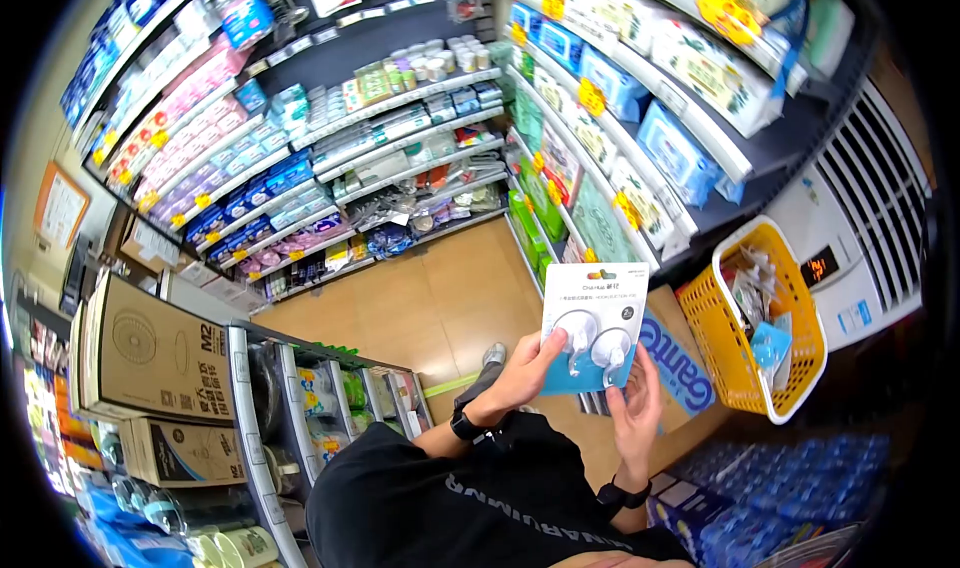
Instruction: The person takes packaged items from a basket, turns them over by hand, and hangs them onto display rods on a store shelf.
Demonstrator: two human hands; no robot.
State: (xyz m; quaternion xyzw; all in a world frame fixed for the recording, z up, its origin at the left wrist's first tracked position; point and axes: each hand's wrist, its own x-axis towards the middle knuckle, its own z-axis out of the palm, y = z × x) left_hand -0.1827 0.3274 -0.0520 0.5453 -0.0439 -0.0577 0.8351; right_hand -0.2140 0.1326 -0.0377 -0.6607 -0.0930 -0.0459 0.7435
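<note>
A blister card of two suction hooks (596, 313) is held up in front of me, white at the top and blue at the bottom. My left hand (533, 370) grips its left lower edge, the thumb lying across the front beside one hook. At the lower right edge, my right hand (634, 408) pinches the card with the thumb in front. Fingers behind the card are hidden. Both wrists wear black bands.
Shelves of packaged goods (400, 158) curve around the back and right. A yellow basket (765, 318) with small packages stands at right, by a white slatted appliance (860, 228). Boxed fans (160, 348) sit at left. Bottled water packs (780, 498) lie lower right.
</note>
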